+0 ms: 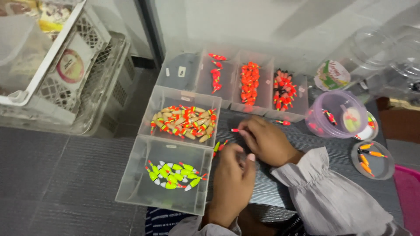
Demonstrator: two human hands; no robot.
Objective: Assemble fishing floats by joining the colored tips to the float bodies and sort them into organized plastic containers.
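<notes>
My left hand is curled over the dark table top, fingers closed near two small red and yellow fishing floats lying beside it. My right hand rests just beyond it, fingertips pinching a small red-tipped float that sticks out to the left. What the left fingers hold is hidden. A clear tray with yellow-green and white floats lies left of my left hand. Behind that one, a tray carries tan floats with red and yellow bands.
Four clear trays at the back hold red and orange floats. A purple round tub and a round lid with orange floats stand at right. White plastic crates stack at left. A pink thing pokes in at right.
</notes>
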